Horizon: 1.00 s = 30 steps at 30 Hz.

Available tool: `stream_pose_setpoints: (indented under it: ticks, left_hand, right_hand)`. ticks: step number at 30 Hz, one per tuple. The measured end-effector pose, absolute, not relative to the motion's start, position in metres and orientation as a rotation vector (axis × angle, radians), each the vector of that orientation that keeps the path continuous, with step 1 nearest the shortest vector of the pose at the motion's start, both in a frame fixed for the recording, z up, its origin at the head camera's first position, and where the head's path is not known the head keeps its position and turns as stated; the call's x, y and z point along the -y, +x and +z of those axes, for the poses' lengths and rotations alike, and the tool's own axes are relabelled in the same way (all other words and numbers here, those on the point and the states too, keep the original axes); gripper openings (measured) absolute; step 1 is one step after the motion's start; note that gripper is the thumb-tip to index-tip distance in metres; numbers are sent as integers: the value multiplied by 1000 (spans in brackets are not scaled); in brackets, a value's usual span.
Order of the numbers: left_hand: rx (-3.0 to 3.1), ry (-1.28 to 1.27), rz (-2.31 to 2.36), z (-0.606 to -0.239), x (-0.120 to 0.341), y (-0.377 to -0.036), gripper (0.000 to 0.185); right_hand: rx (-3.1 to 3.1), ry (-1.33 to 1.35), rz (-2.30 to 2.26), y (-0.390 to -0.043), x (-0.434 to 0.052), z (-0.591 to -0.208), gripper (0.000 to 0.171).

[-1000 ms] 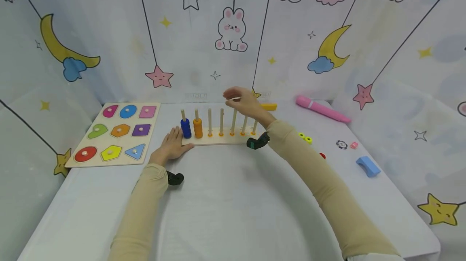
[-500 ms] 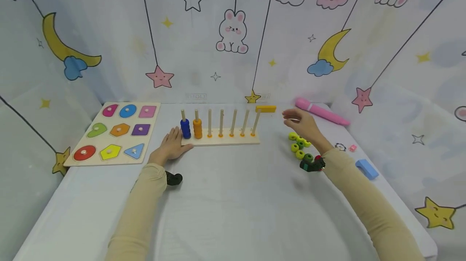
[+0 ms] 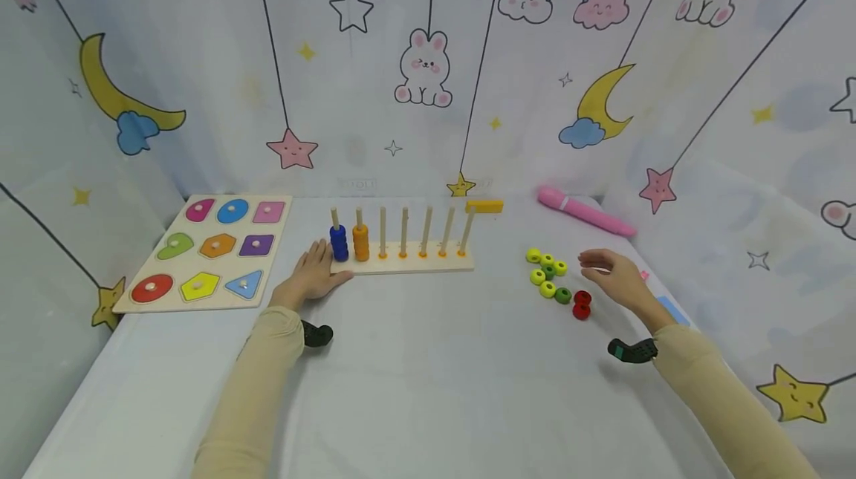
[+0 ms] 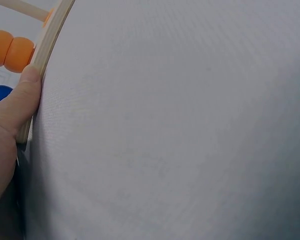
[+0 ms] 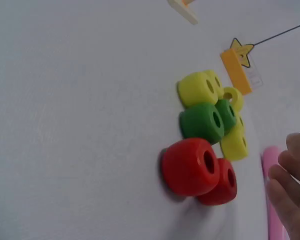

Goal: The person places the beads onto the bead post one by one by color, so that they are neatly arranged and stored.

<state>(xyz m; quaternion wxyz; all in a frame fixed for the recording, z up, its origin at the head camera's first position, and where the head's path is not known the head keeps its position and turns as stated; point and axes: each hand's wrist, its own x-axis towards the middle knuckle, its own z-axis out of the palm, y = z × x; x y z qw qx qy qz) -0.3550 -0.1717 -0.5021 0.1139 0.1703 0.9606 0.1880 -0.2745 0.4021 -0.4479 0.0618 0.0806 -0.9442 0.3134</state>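
Note:
My left hand (image 3: 309,275) rests against the left end of a wooden peg board (image 3: 428,264), its thumb along the front edge. Blue beads (image 3: 339,243) and orange beads (image 3: 361,243) are stacked on the two leftmost pegs; the other pegs stand bare. On the right, my right hand (image 3: 618,280) hovers with loosely bent fingers and holds nothing. Just left of it lie loose beads: several yellow beads (image 3: 548,289), two green beads (image 3: 563,295) and two red beads (image 3: 582,311). In the right wrist view, the fingers (image 5: 285,195) are apart from the nearer red bead (image 5: 187,167).
A shape puzzle board (image 3: 200,256) with knobbed pieces lies at the left. Behind the pegs is a yellow block (image 3: 487,206). A pink pen-shaped object (image 3: 588,216) lies at the back right, and a blue block (image 3: 672,310) is partly hidden by the right arm.
My right hand has moved from over the pegs to the right, then down beside the loose beads, which have come into view. The left hand stays at the peg board.

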Motion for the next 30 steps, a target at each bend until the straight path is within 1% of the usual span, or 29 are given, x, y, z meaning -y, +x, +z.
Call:
stream_pose_setpoints:
  ticks: [5,10,14,18,23,27,30]
  left_hand:
    - [-2820,484,538,-501,171,-354,84]
    - [-2820,479,540,-502,170,-354,83]
    - [-2823,474,552,-499,169,-351,84]
    - [-2825,479,541,-503,170,-354,86]
    - [-2830,507,565,-514,174,-363,94]
    - [-2822,496,561,-518,175,-364,93]
    - [-2814,494,558,-514,174,-361,91]
  right_hand:
    - [2960,234,958,-264,-409,-459,33]
    - [3017,317,969,-256,-409,-466,30]
    - [3035,378,940,-252,-411,-469,30]
    - [3031,402,915,-250,-414,-472,32]
    - [3030,350,905,-250,-416,-475,32]
    - [3008,319,905,-253,-415,-475,32]
    - [2968,294,889,-256,-412,-470,35]
